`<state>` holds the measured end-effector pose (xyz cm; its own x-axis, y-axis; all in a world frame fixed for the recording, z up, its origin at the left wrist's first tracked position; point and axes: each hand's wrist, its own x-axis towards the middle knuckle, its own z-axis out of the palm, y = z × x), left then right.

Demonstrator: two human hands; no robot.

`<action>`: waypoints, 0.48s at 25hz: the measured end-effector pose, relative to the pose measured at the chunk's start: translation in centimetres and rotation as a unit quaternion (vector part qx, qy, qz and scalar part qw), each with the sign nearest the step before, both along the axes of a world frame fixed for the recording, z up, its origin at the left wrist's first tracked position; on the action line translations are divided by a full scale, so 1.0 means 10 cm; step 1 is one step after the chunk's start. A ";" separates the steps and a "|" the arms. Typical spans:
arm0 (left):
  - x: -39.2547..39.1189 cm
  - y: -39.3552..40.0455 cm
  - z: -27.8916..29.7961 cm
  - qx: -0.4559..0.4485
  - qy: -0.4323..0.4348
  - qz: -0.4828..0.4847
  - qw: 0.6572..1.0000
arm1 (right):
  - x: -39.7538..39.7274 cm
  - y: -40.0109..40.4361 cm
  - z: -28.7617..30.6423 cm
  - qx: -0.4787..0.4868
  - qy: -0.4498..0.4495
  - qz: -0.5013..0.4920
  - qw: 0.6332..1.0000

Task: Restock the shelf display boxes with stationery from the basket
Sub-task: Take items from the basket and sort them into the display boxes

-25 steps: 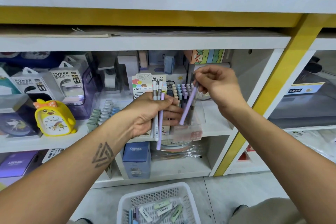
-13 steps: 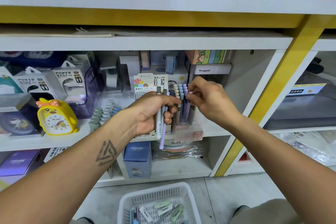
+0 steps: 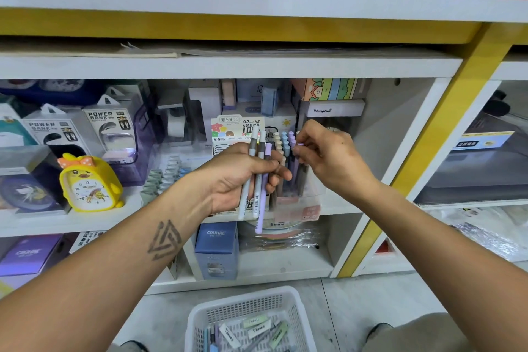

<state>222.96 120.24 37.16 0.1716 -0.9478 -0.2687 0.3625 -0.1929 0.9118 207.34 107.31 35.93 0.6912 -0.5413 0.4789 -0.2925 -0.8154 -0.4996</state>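
A yellow duck clock (image 3: pixel 87 183) sits at the left of the middle shelf. The left hand (image 3: pixel 240 177) grips three pens (image 3: pixel 258 180), two grey and one lilac, just in front of the clear display box (image 3: pixel 297 197). To its right, the right hand (image 3: pixel 328 157) pinches the top of a lilac pen (image 3: pixel 298 157) standing in that box. The white basket (image 3: pixel 248 320) lies near, on the floor.
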 end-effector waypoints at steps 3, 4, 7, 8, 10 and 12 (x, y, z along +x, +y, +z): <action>0.00 0.00 0.00 -0.012 -0.011 -0.003 1.000 | 0.01 -0.01 0.01 0.014 0.009 0.004 1.000; 0.00 0.00 0.00 -0.014 -0.015 -0.003 1.000 | 0.01 -0.01 0.01 0.018 0.014 0.004 1.000; 0.00 0.00 -0.01 -0.017 -0.021 -0.004 1.000 | 0.01 -0.02 0.01 0.015 0.023 0.008 1.000; 0.00 0.01 0.00 -0.018 -0.021 -0.005 1.000 | 0.01 -0.02 0.02 0.002 0.029 0.014 0.999; -0.01 0.02 0.00 -0.021 -0.015 -0.008 1.000 | 0.01 -0.02 0.02 -0.062 0.053 0.020 0.996; -0.01 0.03 0.00 -0.026 -0.011 -0.011 1.000 | 0.03 -0.03 0.03 -0.104 0.089 -0.004 0.991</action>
